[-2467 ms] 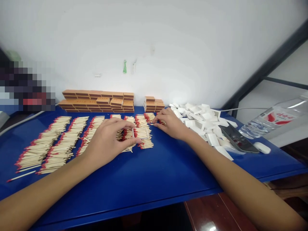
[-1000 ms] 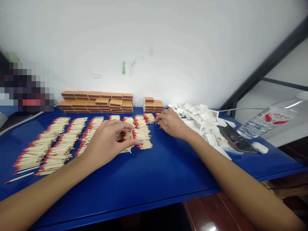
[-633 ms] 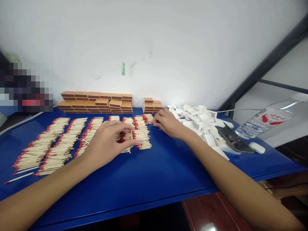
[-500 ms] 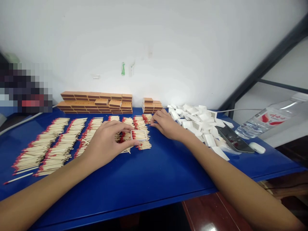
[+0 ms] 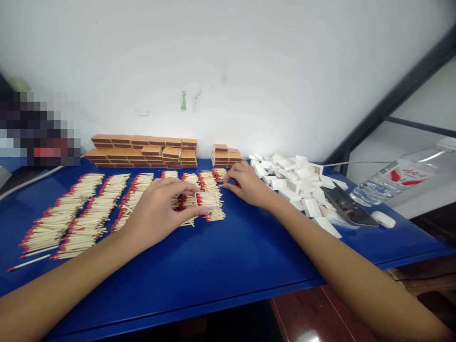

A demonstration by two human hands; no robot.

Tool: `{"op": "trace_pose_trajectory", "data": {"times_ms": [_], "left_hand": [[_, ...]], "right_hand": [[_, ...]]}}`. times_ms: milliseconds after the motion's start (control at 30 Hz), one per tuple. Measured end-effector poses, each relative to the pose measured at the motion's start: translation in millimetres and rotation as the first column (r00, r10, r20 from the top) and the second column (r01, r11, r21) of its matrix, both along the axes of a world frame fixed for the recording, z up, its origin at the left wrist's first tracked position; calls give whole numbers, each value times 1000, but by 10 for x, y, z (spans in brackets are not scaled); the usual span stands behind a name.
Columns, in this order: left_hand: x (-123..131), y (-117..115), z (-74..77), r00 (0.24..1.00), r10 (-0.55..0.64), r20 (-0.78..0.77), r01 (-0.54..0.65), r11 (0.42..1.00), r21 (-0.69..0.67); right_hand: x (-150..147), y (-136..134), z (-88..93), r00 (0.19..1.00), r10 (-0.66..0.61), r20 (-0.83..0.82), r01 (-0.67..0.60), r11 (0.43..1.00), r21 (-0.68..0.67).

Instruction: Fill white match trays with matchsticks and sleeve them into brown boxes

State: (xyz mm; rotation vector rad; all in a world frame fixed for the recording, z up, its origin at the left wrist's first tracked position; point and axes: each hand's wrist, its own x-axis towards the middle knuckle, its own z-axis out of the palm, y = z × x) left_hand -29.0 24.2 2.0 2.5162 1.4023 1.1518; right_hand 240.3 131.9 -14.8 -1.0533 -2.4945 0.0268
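Note:
My left hand (image 5: 160,206) pinches a white matchbox tray (image 5: 213,207) between thumb and fingers. Red-headed matches lie inside the tray, which is over a row of loose matches (image 5: 215,215). Close to the far end of that row, my right hand (image 5: 248,183) is closed in a pinch, with matches at its fingertips and a red tip showing beneath the fingers. How many it holds is hidden. More rows of matches (image 5: 80,221) stretch across the left of the blue table, partly covered by my left hand and forearm.
Brown matchboxes (image 5: 142,154) stand stacked along the wall, with a smaller stack (image 5: 226,156) to their right. White empty trays (image 5: 292,175) form a heap on the right. Beyond it are a phone (image 5: 349,205), a white earbud case (image 5: 383,219) and a tilted water bottle (image 5: 395,178).
The fingers of my right hand have curled slightly over the matches, and a red tip now shows under them. My left hand keeps the tray in nearly the same place.

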Motion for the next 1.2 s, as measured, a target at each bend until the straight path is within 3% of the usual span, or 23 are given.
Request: {"op": "trace_pose_trajectory", "data": {"times_ms": [267,533,700,1200], "left_hand": [[10,9,-8,1000,-4,14,4,1000,-1],[18,-8,10,1000,-5,0,5,1000,-11],[25,-10,27,1000,-10,18,11,1000,-27],[22,-22,33,1000,-21,20,22,999,-46]], "right_hand": [[38,-25,83,1000,20,7,-20,1000,3],[-185,-518,344,960,185,-212,-198,979,-43],[-304,-659,331,957,208,-202,-219,975,-34],[-278,-627,309,950,217,-223,-221,975,9]]}}
